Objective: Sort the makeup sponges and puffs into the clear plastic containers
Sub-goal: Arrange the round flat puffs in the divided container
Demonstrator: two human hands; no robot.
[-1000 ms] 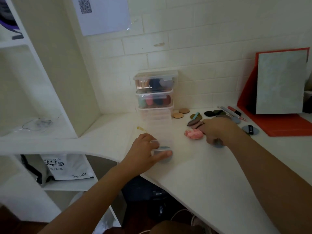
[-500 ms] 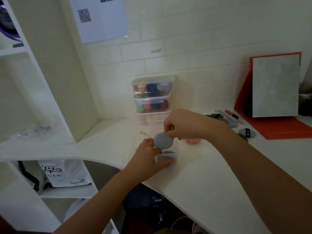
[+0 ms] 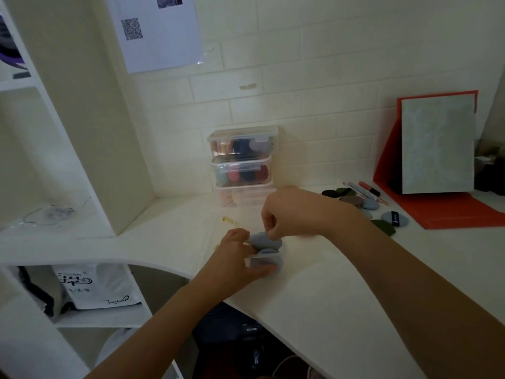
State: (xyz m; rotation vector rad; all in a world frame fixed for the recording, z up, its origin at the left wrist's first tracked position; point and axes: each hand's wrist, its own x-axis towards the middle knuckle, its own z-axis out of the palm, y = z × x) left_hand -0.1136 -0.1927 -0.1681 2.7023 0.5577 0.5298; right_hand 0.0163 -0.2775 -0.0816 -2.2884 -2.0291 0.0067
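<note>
My right hand [image 3: 289,212] pinches a grey-blue round puff [image 3: 263,240] and lowers it onto another grey-blue puff [image 3: 266,251] in a small clear container [image 3: 262,262] near the desk's front edge. My left hand [image 3: 237,258] grips that container from its left side, thumb along the front. Three stacked clear containers [image 3: 243,165] with coloured sponges stand against the wall. Loose puffs [image 3: 369,205] in dark, brown and grey-blue lie on the desk to the right.
A red stand with a grey mirror panel [image 3: 437,149] leans at the right. Pens and pencils [image 3: 363,188] lie beside the loose puffs. A white shelf unit [image 3: 82,132] borders the left. A small yellow item [image 3: 229,220] lies behind the left hand.
My right hand picked a grey-blue puff from the pile at the right and carried it left and down onto the container that my left hand holds. The camera tilted down.
</note>
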